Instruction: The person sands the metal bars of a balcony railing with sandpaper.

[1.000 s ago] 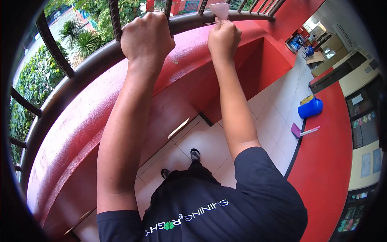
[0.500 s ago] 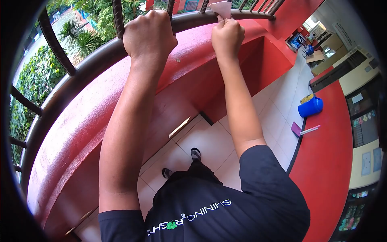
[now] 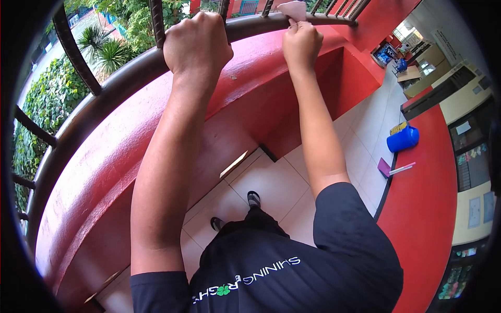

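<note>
My left hand (image 3: 197, 46) is closed in a fist around the dark metal railing (image 3: 128, 69), beside one of its ridged upright bars (image 3: 157, 23). Farther right along the same curved rail, my right hand (image 3: 302, 44) is closed on a pale pink cloth (image 3: 293, 10). Part of that cloth sticks up above the fingers, against the rail; the rest is hidden by the hand. Below the railing runs a glossy pink-red ledge (image 3: 112, 135), with both forearms reaching over it.
Leafy plants (image 3: 52, 94) grow beyond the bars. My feet stand on the tiled floor (image 3: 269, 180). To the right are a blue bucket (image 3: 403, 139) with something yellow at its mouth, a purple dustpan (image 3: 384, 167) with a pale handle, and a cardboard box (image 3: 408, 73) farther back.
My right hand and the cloth have shifted slightly right along the rail. My left hand keeps its grip and appears a little farther right, as the whole view has shifted slightly.
</note>
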Available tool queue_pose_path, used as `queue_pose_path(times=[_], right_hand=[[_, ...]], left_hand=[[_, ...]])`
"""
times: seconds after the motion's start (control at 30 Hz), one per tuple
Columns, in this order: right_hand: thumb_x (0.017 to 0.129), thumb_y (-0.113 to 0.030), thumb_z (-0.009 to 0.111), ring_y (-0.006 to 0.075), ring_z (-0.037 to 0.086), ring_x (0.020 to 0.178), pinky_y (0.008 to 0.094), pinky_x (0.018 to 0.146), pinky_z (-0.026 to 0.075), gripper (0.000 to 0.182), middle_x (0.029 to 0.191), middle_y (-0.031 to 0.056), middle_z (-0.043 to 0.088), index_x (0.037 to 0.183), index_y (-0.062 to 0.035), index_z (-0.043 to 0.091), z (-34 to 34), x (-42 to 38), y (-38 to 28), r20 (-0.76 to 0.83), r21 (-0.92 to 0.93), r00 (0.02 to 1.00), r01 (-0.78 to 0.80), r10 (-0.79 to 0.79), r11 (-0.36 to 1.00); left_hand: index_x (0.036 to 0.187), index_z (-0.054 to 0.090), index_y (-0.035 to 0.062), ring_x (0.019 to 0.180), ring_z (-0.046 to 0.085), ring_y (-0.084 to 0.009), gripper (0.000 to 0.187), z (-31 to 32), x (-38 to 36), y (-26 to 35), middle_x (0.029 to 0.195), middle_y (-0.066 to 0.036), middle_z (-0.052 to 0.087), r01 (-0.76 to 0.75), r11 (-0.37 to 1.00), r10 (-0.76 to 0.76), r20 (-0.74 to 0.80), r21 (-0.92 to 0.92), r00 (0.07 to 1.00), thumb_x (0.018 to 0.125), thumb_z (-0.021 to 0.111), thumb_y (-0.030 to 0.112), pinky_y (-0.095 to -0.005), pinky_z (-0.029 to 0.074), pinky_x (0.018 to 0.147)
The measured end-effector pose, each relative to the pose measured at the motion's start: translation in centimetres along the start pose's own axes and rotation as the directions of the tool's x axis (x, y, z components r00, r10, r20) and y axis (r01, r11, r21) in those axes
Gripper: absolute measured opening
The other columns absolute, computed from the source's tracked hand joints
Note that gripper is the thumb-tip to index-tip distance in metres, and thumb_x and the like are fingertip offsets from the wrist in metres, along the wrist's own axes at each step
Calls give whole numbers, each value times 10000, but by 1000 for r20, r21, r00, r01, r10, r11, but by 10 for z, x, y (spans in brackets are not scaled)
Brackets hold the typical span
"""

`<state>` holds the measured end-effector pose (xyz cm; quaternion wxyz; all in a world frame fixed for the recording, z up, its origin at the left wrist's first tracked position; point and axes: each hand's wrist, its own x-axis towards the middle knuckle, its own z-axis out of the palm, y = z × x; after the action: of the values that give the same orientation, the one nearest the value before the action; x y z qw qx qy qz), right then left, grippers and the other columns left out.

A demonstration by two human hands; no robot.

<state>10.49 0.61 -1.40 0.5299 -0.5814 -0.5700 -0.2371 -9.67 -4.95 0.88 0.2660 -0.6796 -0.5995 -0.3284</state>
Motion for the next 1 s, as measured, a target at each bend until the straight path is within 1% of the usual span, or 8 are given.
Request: queue_pose_path(times=[0.2, 0.33, 0.47, 0.57, 0.73, 0.87, 0.93, 1.0], right_hand=[[825, 15, 581, 436, 696, 725, 482, 794, 603, 189, 742, 248, 689, 821, 16, 770, 6, -17, -8, -122, 110, 966, 242, -228, 964], [807, 19, 578, 450, 690, 734, 463, 922, 581, 179, 718, 276, 668, 799, 32, 757, 4, -2, -6, -23, 9, 998, -55, 55, 998], [815, -4, 597, 433, 697, 717, 499, 722, 590, 161, 730, 270, 680, 808, 21, 755, -1, -21, -18, -135, 125, 969, 225, -208, 966], [829, -4, 587, 435, 690, 779, 488, 857, 578, 178, 784, 255, 690, 871, 10, 760, -1, 2, 8, -3, 14, 998, -66, 66, 998], [872, -59, 616, 427, 700, 731, 504, 702, 574, 171, 751, 246, 696, 829, 11, 766, -8, -24, -22, -71, 162, 986, 160, -151, 974], [855, -18, 603, 455, 680, 759, 494, 906, 574, 188, 823, 232, 711, 951, -40, 764, -2, -7, 4, 31, 22, 990, -141, 140, 990], [868, -47, 613, 448, 688, 732, 499, 748, 587, 174, 799, 245, 705, 917, -49, 781, -5, -26, -30, -81, 95, 978, 201, -194, 975], [870, -57, 617, 448, 689, 734, 508, 657, 551, 167, 774, 251, 696, 824, -36, 776, 6, -18, -14, -181, 139, 958, 250, -224, 958]], left_hand=[[730, 741, 78, 706, 757, -266, 83, -1, 2, 0, 748, -115, 740, 9, 1000, -9, 1, 2, 1000, 712, 660, 87, -370, 606, 626], [723, 736, 81, 704, 756, -266, 73, -2, 1, 2, 733, -111, 736, 14, 1000, -14, 11, 0, 1000, 703, 667, 93, -372, 607, 625], [721, 734, 85, 705, 756, -266, 70, -2, 1, 1, 728, -114, 735, 24, 1000, -24, 14, -4, 1000, 698, 669, 94, -373, 605, 623], [721, 734, 85, 705, 756, -262, 71, -2, -1, 0, 726, -119, 733, 8, 1000, -8, -10, -10, 1000, 697, 667, 91, -370, 601, 619], [721, 733, 86, 706, 756, -259, 70, 1, 1, 1, 733, -119, 735, 12, 1000, -12, -29, 4, 999, 695, 668, 89, -368, 598, 618], [726, 734, 80, 709, 757, -264, 74, -3, 0, 2, 733, -121, 734, 6, 1000, -6, 2, -12, 1000, 699, 666, 89, -370, 600, 623], [732, 736, 72, 708, 756, -271, 78, -2, 2, 2, 732, -124, 734, 23, 1000, -23, 3, 6, 1000, 702, 667, 92, -369, 602, 626], [733, 737, 68, 709, 757, -272, 81, -1, 1, 1, 732, -126, 734, 21, 1000, -21, 6, -8, 1000, 704, 665, 92, -370, 602, 626]])
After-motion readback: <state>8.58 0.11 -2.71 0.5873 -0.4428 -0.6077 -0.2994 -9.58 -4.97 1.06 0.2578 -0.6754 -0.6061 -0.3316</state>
